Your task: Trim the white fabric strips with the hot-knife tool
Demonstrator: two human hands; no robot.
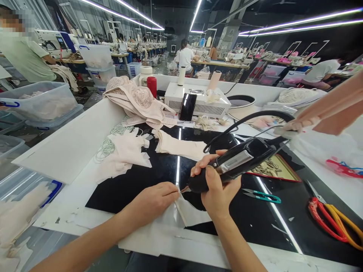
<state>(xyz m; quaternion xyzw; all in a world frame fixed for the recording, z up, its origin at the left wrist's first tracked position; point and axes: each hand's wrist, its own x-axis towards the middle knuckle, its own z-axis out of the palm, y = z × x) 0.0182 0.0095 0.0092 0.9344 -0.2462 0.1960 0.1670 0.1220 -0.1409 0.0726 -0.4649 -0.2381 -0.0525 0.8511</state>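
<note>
In my right hand (218,185) is a black corded handheld tool (235,162) with a silver lever plate, fingers wrapped around its body. Its tip end points left and down at a cream fabric piece (195,211) near the table's front edge. My left hand (159,200) pinches the edge of that piece, close to the tip. Beyond it, a stack of cream fabric strips (181,145) lies on the black board (127,189). Loose pale fabric pieces (124,151) lie to the left, partly over pale green cord (109,145).
Teal thread snips (262,196) and red-and-orange scissors (329,219) lie to the right, near a tray of small pieces (275,168). A white vented box (195,100) stands behind a phone (188,107). Lace garments (136,98) are piled back left. People sit farther off.
</note>
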